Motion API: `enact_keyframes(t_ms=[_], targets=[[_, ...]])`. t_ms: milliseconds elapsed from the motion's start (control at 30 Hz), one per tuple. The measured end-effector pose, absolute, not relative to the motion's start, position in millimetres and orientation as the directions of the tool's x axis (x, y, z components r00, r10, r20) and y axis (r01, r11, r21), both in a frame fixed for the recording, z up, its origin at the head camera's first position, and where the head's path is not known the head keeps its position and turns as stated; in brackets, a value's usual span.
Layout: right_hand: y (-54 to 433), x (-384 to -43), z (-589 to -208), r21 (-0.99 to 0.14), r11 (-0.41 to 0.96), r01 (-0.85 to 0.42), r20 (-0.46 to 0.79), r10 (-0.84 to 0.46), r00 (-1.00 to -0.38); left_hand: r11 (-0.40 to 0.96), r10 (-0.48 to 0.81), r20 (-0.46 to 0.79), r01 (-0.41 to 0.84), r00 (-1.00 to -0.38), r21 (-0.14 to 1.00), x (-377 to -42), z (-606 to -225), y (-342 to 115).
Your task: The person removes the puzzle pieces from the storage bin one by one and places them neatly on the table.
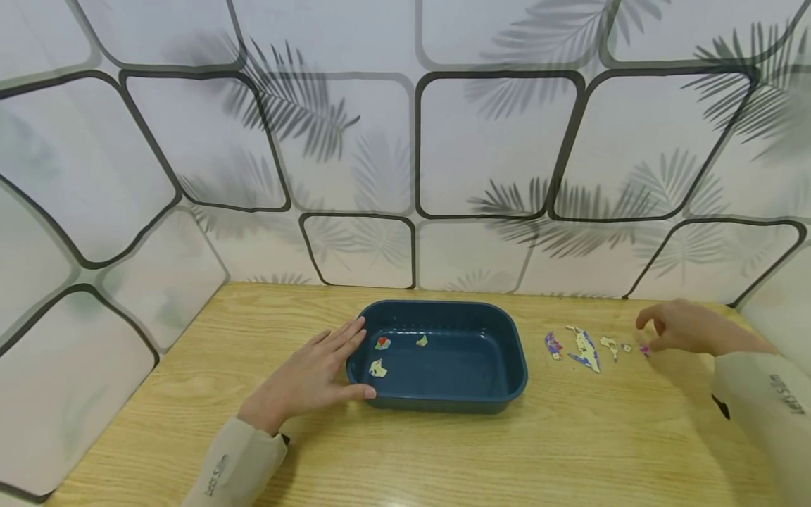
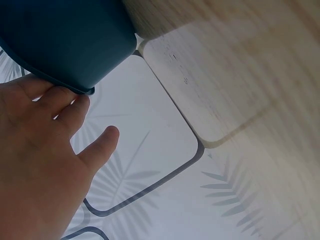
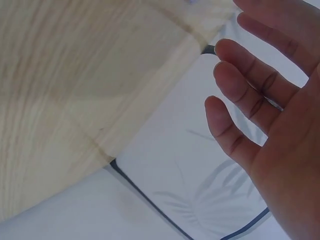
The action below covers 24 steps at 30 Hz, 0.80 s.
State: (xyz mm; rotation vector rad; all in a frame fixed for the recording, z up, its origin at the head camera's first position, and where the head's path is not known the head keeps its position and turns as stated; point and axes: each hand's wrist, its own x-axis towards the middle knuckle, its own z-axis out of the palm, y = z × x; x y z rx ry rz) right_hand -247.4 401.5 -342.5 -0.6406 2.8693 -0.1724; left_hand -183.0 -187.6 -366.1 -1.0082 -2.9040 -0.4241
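Note:
A dark blue rectangular tray (image 1: 443, 403) sits on the wooden table, with several small torn-looking scraps inside, among them a cream scrap (image 1: 378, 368) and a red multicoloured scrap (image 1: 383, 343). My left hand (image 1: 317, 377) rests on the tray's left rim, fingers extended and thumb apart at the front corner. In the left wrist view its fingertips touch under the rim. To the right of the tray, my right hand (image 1: 684, 327) hovers beside a small pink scrap (image 1: 644, 349). Its fingers are loosely bent, and the right wrist view shows nothing held.
Several flat scraps lie in a row between the tray and my right hand, including a purple-pink scrap (image 1: 553, 345), a long cream and blue scrap (image 1: 586, 349) and a smaller cream scrap (image 1: 610, 345). A patterned wall (image 1: 355, 246) bounds the table's back and sides.

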Motion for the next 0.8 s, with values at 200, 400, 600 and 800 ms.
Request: enact_keyframes(t_ms=[200, 400, 600, 800], targets=[[384, -252, -334, -0.148, 0.871, -0.468, -0.08, -0.482, -0.872, 0.75, 0.603, 0.126, 0.614, -0.788, 0.247, -183, -366, -188], [354, -257, -321, -0.152, 0.851, -0.502, -0.052, -0.514, -0.856, 0.757, 0.6, 0.107, 0.606, -0.793, 0.244, -182, -367, -188], [321, -261, -309, -0.169, 0.815, -0.553, -0.006, -0.562, -0.827, 0.757, 0.601, 0.117, 0.609, -0.791, 0.237, -182, -367, -188], [294, -265, -304, -0.204, 0.774, -0.6, 0.023, -0.608, -0.793, 0.754, 0.604, 0.129, 0.617, -0.786, 0.227, -182, -366, -188]])
